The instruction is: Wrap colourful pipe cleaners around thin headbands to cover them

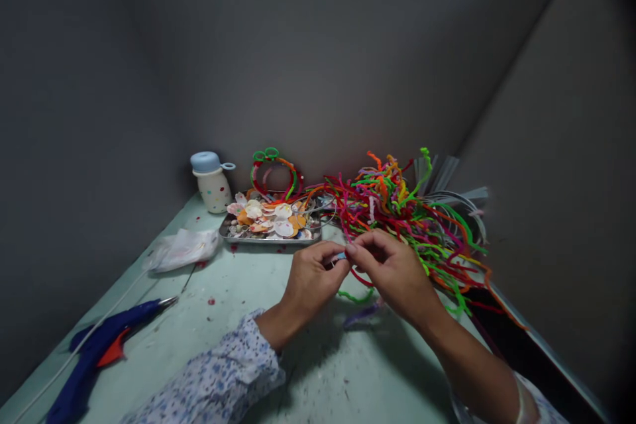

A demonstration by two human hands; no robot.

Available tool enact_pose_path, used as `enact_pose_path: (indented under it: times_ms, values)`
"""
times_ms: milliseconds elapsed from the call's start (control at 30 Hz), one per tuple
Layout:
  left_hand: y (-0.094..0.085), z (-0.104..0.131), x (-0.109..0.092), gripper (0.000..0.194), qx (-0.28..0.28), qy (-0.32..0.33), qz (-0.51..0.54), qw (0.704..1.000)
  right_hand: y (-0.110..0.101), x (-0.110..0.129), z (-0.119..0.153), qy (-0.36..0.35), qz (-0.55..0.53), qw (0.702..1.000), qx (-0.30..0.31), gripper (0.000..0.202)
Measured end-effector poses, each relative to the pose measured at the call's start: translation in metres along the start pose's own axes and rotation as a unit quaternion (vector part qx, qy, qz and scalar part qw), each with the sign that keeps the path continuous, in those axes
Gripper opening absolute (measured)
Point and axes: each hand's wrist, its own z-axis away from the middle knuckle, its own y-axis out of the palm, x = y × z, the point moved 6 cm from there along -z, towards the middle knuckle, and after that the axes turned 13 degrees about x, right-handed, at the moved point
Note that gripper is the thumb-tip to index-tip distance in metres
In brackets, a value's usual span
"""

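My left hand [314, 276] and my right hand [390, 269] meet over the middle of the table, fingertips nearly touching. The left thumb and forefinger pinch a small light-blue piece [340, 256]. The right thumb and fingers are pressed together beside it; what they hold is too small to make out, though some red shows at their tips. Below the hands a green fuzzy stem [356, 297] and a purple fuzzy piece [362, 315] lie on the table. Just beyond, a metal tray [268, 242] holds many white and orange flower-like pieces.
A heap of coloured fuzzy stems [392, 205] spreads at the back right. Behind the tray stands a fuzzy-wrapped ring [254, 175]. A blue-lidded bottle [214, 191], a plastic packet [183, 249] and a blue glue gun [92, 351] with its cord are on the left. Grey walls surround the table.
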Motion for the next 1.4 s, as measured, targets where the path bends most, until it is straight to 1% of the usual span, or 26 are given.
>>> enact_pose_path:
  times_ms: [167,333,500,567,600,700,733,767,933,1067,1267,1333,1400]
  values:
    - [0.000,0.002,-0.001,0.013,-0.015,-0.005,-0.024,1.000,0.005,0.002,0.004,-0.013,0.049,0.998,-0.048,0.017]
    - [-0.001,0.005,-0.005,0.015,-0.041,-0.009,-0.052,0.998,0.007,0.010,0.011,-0.036,0.076,0.991,-0.102,0.016]
    - [-0.001,0.009,-0.004,0.016,-0.062,-0.011,-0.068,0.996,0.012,0.010,0.012,-0.035,0.090,0.987,-0.128,0.016]
    - [-0.001,0.009,-0.002,0.017,-0.063,-0.021,-0.063,0.996,0.012,0.008,0.010,-0.031,0.089,0.988,-0.122,0.016]
    - [-0.001,0.008,0.000,0.017,-0.056,-0.032,-0.050,0.997,0.011,0.007,0.008,-0.028,0.083,0.990,-0.108,0.016]
    - [0.000,0.004,0.006,0.022,-0.030,-0.069,0.010,0.997,0.011,0.001,0.002,-0.008,0.032,0.999,-0.017,0.017]
    - [0.000,0.002,0.007,0.023,-0.024,-0.075,0.026,0.997,0.010,-0.001,0.001,0.003,0.017,1.000,0.005,0.017]
    - [0.000,0.001,0.007,0.024,-0.022,-0.076,0.036,0.996,0.008,-0.002,0.000,0.007,0.013,1.000,0.008,0.017]
    - [0.002,0.000,0.005,0.018,-0.020,-0.051,0.067,0.996,0.001,-0.001,0.000,-0.005,0.036,0.999,-0.029,0.014]
    - [0.004,0.001,0.005,0.019,-0.017,-0.026,0.091,0.995,0.001,-0.004,0.000,0.003,0.016,0.999,-0.031,0.016]
    - [0.004,0.002,0.008,0.016,-0.003,-0.033,0.102,0.994,-0.001,-0.002,0.000,0.000,0.015,0.999,-0.036,0.015]
    - [0.004,0.002,0.007,0.013,0.000,-0.031,0.093,0.995,-0.001,0.003,0.002,-0.013,0.030,0.999,-0.040,0.012]
    - [0.003,0.002,0.004,0.011,0.000,-0.022,0.076,0.997,-0.001,0.009,0.003,-0.043,0.054,0.997,-0.044,0.007]
